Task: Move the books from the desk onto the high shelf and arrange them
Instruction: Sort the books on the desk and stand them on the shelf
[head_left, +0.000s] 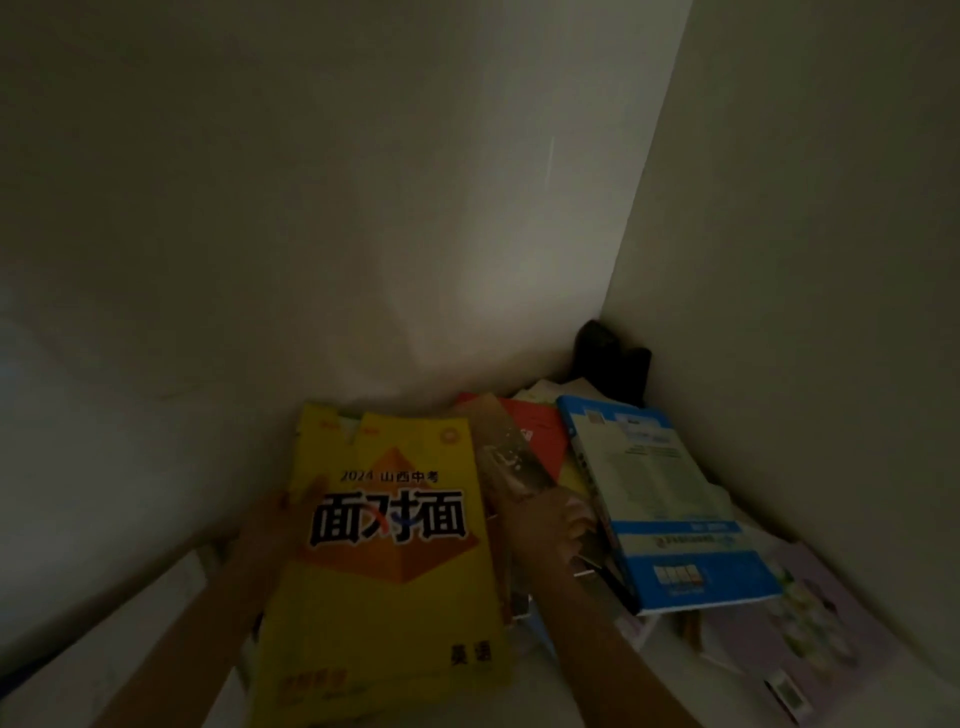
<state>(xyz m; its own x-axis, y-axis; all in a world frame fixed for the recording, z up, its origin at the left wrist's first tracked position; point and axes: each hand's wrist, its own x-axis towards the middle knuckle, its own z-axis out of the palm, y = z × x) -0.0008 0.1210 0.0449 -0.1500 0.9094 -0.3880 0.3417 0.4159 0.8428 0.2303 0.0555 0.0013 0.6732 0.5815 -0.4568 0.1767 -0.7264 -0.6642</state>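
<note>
Both forearms were bare to the frame's lower edge; no sleeves, watch or rings showed on left hand (283, 512) or right hand (558, 525).

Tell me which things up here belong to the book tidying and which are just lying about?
Job: yellow workbook, blue-edged book, red book, brown book, left hand, right hand.
Lying about: dark object in the corner, pale lilac booklet.
</note>
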